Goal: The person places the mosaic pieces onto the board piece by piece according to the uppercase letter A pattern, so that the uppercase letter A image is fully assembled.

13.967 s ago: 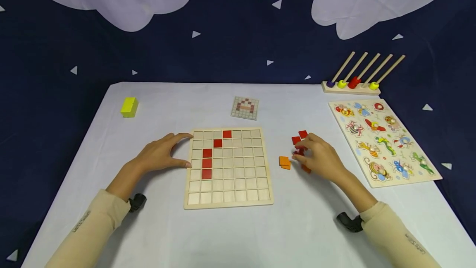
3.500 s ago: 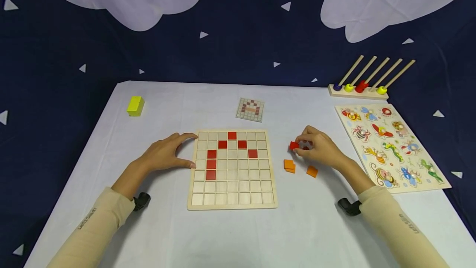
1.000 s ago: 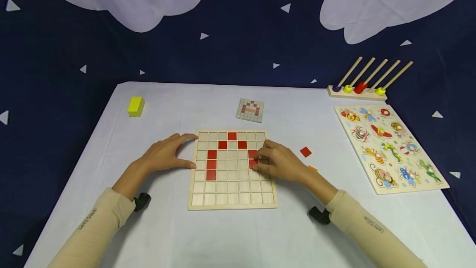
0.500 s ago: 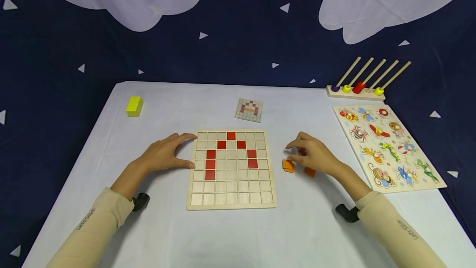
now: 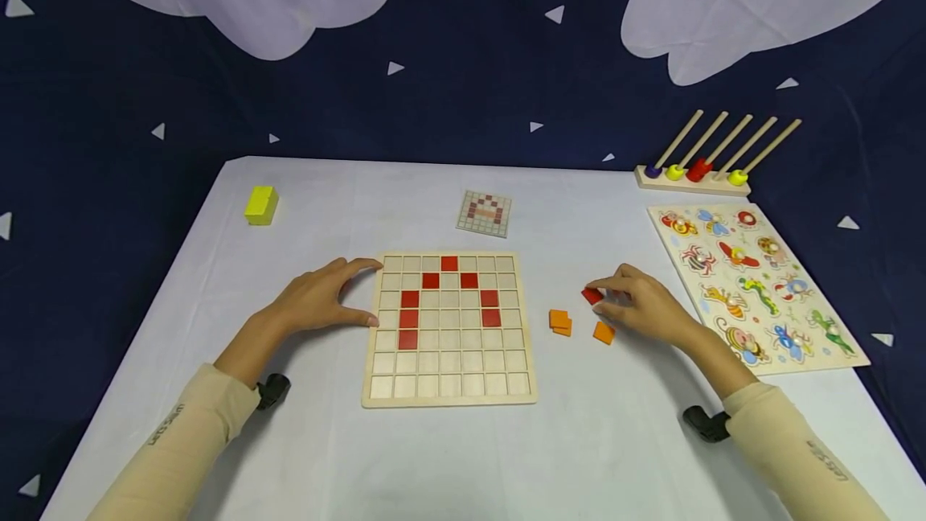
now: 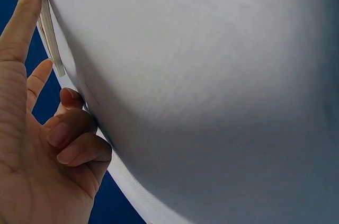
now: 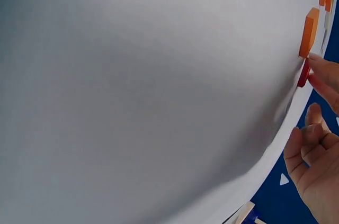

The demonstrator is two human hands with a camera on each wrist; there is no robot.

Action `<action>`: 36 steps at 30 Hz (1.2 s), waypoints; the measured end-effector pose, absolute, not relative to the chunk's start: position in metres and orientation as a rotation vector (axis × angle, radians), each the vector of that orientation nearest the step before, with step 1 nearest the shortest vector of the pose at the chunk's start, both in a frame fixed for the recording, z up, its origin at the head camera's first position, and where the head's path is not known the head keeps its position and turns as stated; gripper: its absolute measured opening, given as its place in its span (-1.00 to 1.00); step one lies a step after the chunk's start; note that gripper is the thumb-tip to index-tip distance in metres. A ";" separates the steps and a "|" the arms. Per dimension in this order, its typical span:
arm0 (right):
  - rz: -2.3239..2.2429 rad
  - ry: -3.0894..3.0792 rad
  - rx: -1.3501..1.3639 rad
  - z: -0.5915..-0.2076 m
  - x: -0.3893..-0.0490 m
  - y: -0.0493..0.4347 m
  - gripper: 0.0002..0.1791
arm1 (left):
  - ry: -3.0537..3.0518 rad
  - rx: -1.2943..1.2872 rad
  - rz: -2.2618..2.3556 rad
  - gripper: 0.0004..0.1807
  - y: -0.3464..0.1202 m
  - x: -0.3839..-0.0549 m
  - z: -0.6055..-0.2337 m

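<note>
A wooden grid board [image 5: 452,402] lies on the table, with several red square tiles [image 5: 408,318] set in its cells. My left hand [image 5: 318,300] touches the board's left edge with thumb and index finger stretched apart; the left wrist view has its other fingers bent. To the right of the board, my right hand [image 5: 640,308] pinches a loose red tile [image 5: 591,296] at the table surface between thumb and forefinger. In the right wrist view this red tile [image 7: 303,73] shows at the fingertips. Orange tiles [image 5: 559,318] lie between board and right hand, one more orange tile [image 5: 604,333] nearer the hand.
A small pattern card [image 5: 484,214] lies behind the board. At the back left sits a yellow block [image 5: 261,206]. On the right are a picture peg puzzle [image 5: 755,284] and a wooden peg stand [image 5: 693,181] with coloured beads.
Red tiles were added to the right part of the board, one by my right hand a second ago. That hand then moved right to the loose red tile. My left hand stayed at the board's edge.
</note>
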State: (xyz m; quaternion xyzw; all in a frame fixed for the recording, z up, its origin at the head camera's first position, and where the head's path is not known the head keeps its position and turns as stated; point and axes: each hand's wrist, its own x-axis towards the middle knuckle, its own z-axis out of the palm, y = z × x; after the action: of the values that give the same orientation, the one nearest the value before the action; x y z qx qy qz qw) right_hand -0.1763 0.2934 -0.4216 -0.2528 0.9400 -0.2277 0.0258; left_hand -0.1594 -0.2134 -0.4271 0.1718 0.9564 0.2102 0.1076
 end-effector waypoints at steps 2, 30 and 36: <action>-0.680 2.910 -0.782 -0.421 -0.176 0.295 -0.64 | 2.815 0.510 0.621 0.02 -0.214 -0.159 -0.427; -0.773 2.940 -0.801 -0.423 -0.175 0.289 -0.74 | 2.809 0.496 0.599 0.04 -0.214 -0.160 -0.429; -0.781 2.909 -0.856 -0.415 -0.172 0.270 -0.74 | 2.812 0.502 0.605 0.03 -0.213 -0.161 -0.428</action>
State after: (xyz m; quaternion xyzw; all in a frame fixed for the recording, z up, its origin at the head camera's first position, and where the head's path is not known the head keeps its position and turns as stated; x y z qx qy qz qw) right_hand -0.1723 0.2699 -0.4152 -0.2734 0.9290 -0.2495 0.0052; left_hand -0.1606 -0.2134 -0.4283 0.1709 0.9571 0.2061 0.1106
